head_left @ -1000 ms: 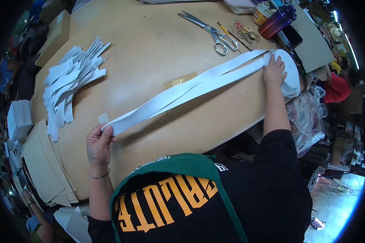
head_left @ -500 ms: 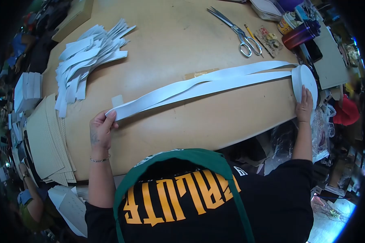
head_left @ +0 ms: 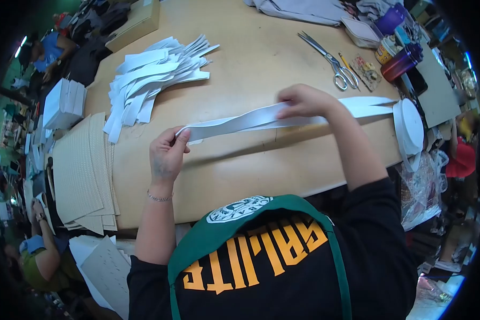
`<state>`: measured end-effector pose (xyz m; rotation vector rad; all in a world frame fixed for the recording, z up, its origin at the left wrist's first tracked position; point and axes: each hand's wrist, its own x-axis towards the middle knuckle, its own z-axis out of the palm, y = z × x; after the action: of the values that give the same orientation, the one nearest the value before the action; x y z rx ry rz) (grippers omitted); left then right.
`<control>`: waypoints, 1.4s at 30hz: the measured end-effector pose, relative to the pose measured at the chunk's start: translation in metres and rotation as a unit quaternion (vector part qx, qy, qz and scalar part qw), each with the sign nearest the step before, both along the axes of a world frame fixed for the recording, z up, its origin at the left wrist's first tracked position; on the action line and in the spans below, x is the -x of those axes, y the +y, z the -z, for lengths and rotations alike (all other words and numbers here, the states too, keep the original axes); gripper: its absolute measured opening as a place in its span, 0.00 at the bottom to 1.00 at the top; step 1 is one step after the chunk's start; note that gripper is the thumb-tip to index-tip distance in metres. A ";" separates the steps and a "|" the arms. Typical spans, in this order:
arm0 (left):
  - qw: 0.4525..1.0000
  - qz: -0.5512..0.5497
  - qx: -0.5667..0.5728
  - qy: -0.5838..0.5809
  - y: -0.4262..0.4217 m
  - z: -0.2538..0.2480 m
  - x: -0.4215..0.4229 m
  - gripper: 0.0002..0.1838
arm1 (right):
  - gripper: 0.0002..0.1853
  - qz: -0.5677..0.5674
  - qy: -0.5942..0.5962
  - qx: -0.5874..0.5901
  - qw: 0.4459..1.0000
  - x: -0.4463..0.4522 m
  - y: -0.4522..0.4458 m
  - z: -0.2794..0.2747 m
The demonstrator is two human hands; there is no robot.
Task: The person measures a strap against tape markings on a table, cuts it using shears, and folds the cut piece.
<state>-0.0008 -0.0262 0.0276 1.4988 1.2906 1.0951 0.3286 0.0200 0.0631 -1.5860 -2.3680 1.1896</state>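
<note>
My left hand pinches the left end of a doubled white strip above the wooden table. Around the middle of the same strip, my right hand has its fingers closed, slightly blurred. From there the strip runs right to a white roll at the table's right edge. A heap of cut white strips lies on the table behind my left hand.
Large scissors and a pencil lie at the back right, near a purple bottle. Beige sheets are stacked at the left edge. Co-workers are at the far left.
My right hand has left the roll and moved left onto the middle of the strip. My left hand still holds the strip's end, now lifted. The view has shifted.
</note>
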 end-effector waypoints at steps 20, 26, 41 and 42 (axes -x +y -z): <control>0.983 -0.055 0.166 0.062 0.010 0.039 -0.019 0.14 | 0.20 0.266 -0.375 -0.422 0.781 -0.224 -0.074 0.080; 0.982 -0.064 0.178 0.017 0.012 0.047 -0.012 0.14 | 0.19 0.358 -0.169 -0.371 0.840 -0.224 -0.078 0.011; 0.981 -0.062 0.181 0.034 0.005 0.039 -0.012 0.13 | 0.17 0.316 -0.404 -0.354 0.782 -0.174 -0.055 0.044; 0.984 -0.055 0.163 0.033 0.003 0.038 -0.013 0.13 | 0.18 0.307 -0.309 -0.358 0.826 -0.150 -0.043 0.047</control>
<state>0.0127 -0.0230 -0.0109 1.2383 1.5324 0.8568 0.4783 -0.0228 0.0165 -2.2896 -1.8503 -0.3653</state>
